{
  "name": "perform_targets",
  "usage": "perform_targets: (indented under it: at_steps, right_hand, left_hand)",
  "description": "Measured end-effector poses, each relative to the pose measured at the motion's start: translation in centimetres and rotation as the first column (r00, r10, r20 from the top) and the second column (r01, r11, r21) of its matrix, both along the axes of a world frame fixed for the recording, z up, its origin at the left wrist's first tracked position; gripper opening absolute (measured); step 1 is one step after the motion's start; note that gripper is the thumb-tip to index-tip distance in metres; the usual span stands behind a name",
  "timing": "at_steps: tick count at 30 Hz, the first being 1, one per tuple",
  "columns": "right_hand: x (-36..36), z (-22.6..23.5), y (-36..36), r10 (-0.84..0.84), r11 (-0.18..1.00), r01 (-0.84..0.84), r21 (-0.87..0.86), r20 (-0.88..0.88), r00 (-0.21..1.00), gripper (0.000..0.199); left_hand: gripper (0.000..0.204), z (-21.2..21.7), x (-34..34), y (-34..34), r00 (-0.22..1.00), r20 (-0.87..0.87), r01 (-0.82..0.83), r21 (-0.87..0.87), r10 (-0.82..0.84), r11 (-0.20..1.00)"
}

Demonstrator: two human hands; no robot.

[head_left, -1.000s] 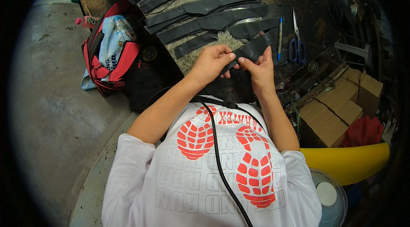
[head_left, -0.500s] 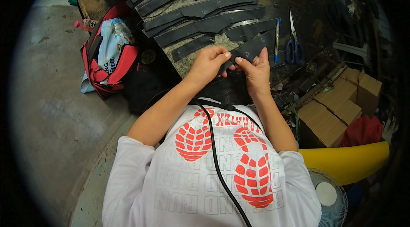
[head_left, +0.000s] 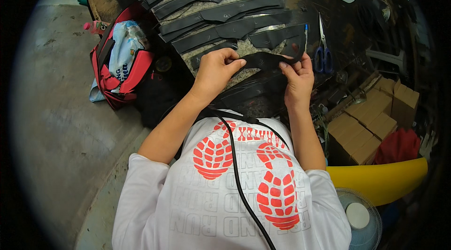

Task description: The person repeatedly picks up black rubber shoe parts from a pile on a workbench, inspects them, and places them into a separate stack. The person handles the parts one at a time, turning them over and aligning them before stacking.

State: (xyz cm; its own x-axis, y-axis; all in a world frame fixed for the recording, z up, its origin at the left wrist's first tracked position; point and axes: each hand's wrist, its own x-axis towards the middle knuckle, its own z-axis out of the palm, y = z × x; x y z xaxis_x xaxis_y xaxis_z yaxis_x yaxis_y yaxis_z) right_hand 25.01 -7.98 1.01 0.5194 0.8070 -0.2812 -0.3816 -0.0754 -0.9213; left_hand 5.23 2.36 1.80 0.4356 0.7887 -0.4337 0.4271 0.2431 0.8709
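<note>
Black strip (head_left: 261, 61) (in both hands (head_left: 213, 70) (head_left: 299, 80))

Near, the white shirt (head_left: 211, 203) bears bold red lettering (head_left: 261, 133) and rows of grey outlined capitals (head_left: 202, 224). At left, dark-blue letters (head_left: 124, 72) stand on a light-blue plastic bag (head_left: 123, 45). Farther off, small pale handwritten marks (head_left: 226, 16) dot the black strips (head_left: 246, 8).

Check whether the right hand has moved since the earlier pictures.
Yes, the right hand has moved rightward, closer to the unmoved blue-handled scissors.
</note>
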Motion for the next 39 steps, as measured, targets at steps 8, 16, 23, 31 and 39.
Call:
perform_targets:
  at_steps: [8,16,23,31,39]
  right_hand:
    - [-2.8,0.3,-0.2,0.138,0.982,-0.175,0.072,0.36,0.922,0.028]
    - [-2.7,0.8,-0.9,0.1,0.977,-0.207,0.057,0.734,0.672,0.023]
    - [-3.0,0.5,-1.0,0.074,0.966,-0.232,0.118,0.73,0.68,0.026]
    - [-2.5,1.2,-1.0,0.096,0.945,-0.307,0.11,0.806,0.584,0.025]
    - [-2.1,1.5,-0.4,0.044,0.923,-0.359,0.142,0.885,0.464,0.035]
  left_hand:
    - [0.017,0.9,1.4,-1.0,0.964,0.256,-0.026,-0.156,0.066,0.987]
    - [0.02,1.2,1.2,-0.9,0.957,0.288,-0.009,-0.02,0.014,1.0]
    - [0.019,0.9,1.5,-1.3,0.922,0.376,-0.047,-0.135,0.096,0.99]
    - [0.022,1.3,1.3,-1.1,0.916,0.387,-0.025,-0.196,0.101,0.98]
    - [0.023,1.7,1.2,-1.1,0.923,0.376,-0.028,-0.157,0.086,0.987]
